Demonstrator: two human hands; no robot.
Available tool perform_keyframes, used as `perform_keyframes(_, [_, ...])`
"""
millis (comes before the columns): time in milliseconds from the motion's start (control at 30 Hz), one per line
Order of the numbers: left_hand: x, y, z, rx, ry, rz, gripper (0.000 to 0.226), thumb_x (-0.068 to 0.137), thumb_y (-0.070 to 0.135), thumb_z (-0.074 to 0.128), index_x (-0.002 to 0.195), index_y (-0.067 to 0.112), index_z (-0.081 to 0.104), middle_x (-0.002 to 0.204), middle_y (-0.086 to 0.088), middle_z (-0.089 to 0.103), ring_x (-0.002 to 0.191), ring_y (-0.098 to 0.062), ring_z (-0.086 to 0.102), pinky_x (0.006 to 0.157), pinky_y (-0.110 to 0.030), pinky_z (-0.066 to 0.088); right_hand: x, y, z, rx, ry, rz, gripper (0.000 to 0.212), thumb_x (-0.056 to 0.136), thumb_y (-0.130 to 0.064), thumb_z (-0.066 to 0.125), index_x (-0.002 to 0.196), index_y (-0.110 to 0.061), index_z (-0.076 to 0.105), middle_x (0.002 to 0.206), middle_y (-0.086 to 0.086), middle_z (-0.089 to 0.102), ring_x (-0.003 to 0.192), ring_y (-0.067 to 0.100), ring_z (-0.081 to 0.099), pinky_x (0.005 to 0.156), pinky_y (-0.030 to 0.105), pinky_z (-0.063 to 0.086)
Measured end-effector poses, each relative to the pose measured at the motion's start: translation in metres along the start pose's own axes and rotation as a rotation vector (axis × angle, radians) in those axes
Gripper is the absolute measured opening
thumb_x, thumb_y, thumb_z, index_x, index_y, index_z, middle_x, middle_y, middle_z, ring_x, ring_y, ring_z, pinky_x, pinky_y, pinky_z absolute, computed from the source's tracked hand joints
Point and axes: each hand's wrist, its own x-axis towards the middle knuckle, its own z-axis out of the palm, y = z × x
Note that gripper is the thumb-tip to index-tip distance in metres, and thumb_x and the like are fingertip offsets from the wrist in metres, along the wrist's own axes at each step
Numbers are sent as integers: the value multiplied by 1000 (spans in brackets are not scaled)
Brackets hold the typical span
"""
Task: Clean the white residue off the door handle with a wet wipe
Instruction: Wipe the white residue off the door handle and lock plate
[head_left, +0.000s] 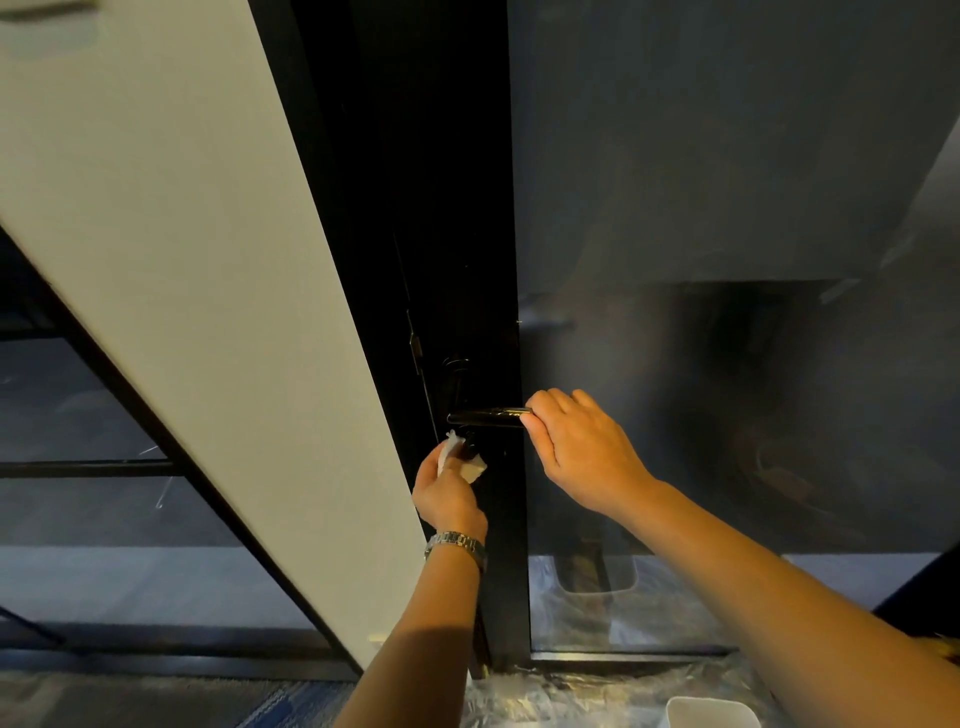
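Handle (488, 417): black lever on the dark door's edge; right hand (582, 447) closed around its free end
Wipe (462, 460): pinched in left hand (447, 493), just beneath
Technique: steady the lever; rub firmly along it, underside too

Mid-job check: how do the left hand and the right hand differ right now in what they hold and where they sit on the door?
The left hand pinches a white wipe just below the handle; the right hand grips the handle's free end bare. The left hand sits lower, by the door's edge; the right hand sits higher, in front of the glass. The left wrist wears a watch; the right wrist is bare. Both reach up from below.
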Motion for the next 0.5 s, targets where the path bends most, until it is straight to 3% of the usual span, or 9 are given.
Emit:
perform_keyframes(100, [4, 10, -6, 277, -67, 238, 15, 88, 10, 58, 100, 9, 67, 89, -5, 64, 82, -20, 60, 61, -17, 46, 0, 1, 0, -15, 12, -10, 31, 99, -33, 30, 110, -15, 53, 103, 0, 58, 83, 8, 35, 68, 18, 29])
perform_keyframes(200, [13, 21, -8, 682, -177, 542, 25, 88, -3, 50, 107, 4, 65, 100, -15, 64, 92, -32, 63, 79, -31, 54, 0, 1, 0, -27, 20, -15, 30, 99, -32, 30, 108, -15, 53, 101, 0, 58, 81, 8, 35, 64, 16, 28])
perform_keyframes(267, [16, 27, -8, 866, -256, 705, 22, 88, -1, 52, 107, -1, 63, 105, -17, 62, 95, -31, 62, 83, -26, 47, 0, 0, 0, -37, 22, -18, 31, 99, -32, 29, 108, -15, 53, 101, -1, 58, 81, 8, 35, 64, 15, 28])
perform_keyframes(400, [18, 35, -10, 1038, -402, 847, 23, 88, 11, 58, 109, 1, 62, 110, -14, 62, 97, -28, 62, 85, -23, 47, 1, 0, 0, -36, 30, -14, 30, 99, -31, 30, 107, -15, 54, 99, 0, 58, 80, 9, 36, 64, 16, 28])
perform_keyframes(500, [23, 28, -17, 1019, -372, 811, 22, 88, 10, 58, 108, 1, 63, 103, -17, 62, 92, -30, 62, 81, -30, 50, 0, -2, -1, -37, 24, -4, 31, 99, -32, 29, 107, -15, 53, 99, 0, 58, 80, 9, 36, 65, 17, 29])
